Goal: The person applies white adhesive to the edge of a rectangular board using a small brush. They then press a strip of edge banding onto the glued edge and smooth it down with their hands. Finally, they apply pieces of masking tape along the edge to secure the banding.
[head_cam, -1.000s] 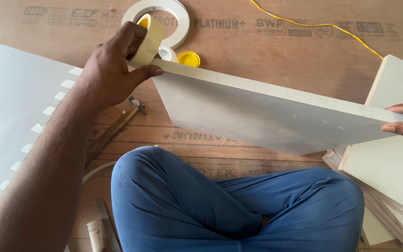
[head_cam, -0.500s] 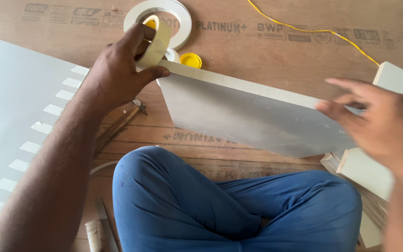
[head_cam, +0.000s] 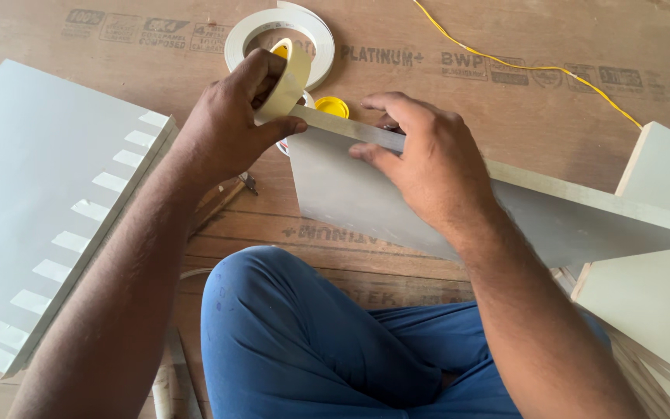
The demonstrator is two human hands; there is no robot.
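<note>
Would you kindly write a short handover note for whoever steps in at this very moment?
Left hand: holds a small roll of cream masking tape at the near end of the grey laminated board.
Right hand: fingers pressed on that board's top edge, just beside the roll.
The board stands on edge over the lap. A large white coil of edge banding and a yellow cap lie behind it on the brown plywood sheet.
Done: a white panel on the left already carries tape tabs along its edge.
Left: no tape shows on this board's edge.

Likely carpentry workshop: plywood floor (head_cam: 552, 31), stacked boards (head_cam: 653, 310).
</note>
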